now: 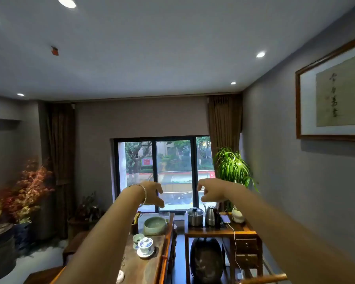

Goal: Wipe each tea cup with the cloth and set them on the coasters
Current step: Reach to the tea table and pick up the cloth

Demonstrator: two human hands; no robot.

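Note:
Both my arms stretch forward at window height, well above the tea table [146,263]. My left hand [153,193], with a bangle at the wrist, has loosely curled fingers and holds nothing. My right hand [209,191] is the same, empty with fingers hanging curled. On the table below stand a blue-and-white lidded cup on a saucer [145,245], a small green cup [138,238] behind it and a large green bowl [155,225]. No cloth or coasters are in view.
A side table [219,232] to the right carries a steel pot [195,216], a kettle [212,215] and a phone with a white cable. A dark jar sits under it. A green plant stands at the right of the window, red foliage at the left.

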